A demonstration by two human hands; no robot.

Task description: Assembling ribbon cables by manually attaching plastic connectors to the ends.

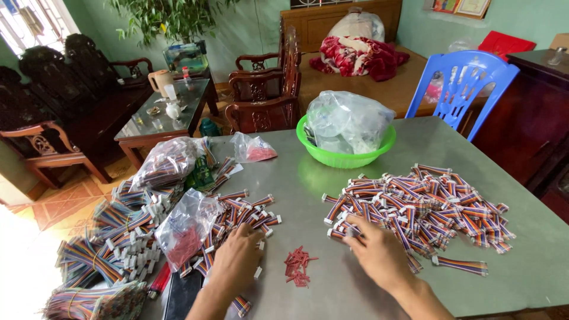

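**Two hands among ribbon cables, red pins between them**

The small heap of red pins [298,266] on the grey desk [379,148] serves as landmark. Right of it, the right hand [379,252] lies palm down, fingers loosely spread and touching the near-left edge of the big pile of ribbon cables [424,204]; whether it pinches one, I cannot tell. Left of the pins, the left hand [237,261] rests open on a smaller cable heap [243,213], beside a clear bag [186,228]. Cables near the right fingertips run roughly left-right. Both hands lie about equally close to the pins.
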